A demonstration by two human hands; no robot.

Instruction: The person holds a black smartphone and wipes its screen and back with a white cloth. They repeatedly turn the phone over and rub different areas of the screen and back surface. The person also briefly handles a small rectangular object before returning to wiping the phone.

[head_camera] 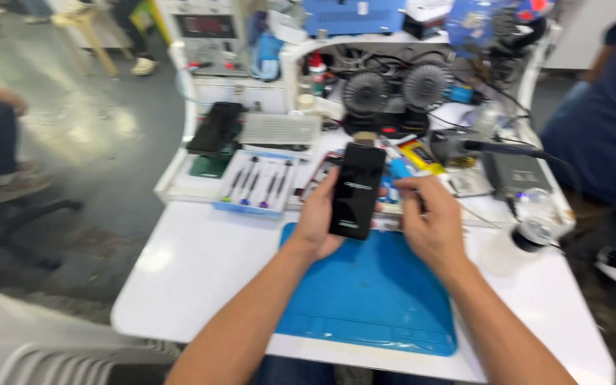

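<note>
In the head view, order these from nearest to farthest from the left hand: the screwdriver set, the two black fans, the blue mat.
From the left hand:
1. Blue mat, directly under it.
2. Screwdriver set, beyond it to the left.
3. Two black fans, at the back of the table.

Quick count: two small black round fans point(396, 90) out past the fingers, one black slab phone point(356, 190) in them, one blue rubber mat point(368, 292) underneath, four thin screwdrivers point(259, 184) off left.

My left palm point(319, 221) is hidden behind the black glass smartphone point(356, 190); the white table's point(194, 271) near edge is cut off.
</note>
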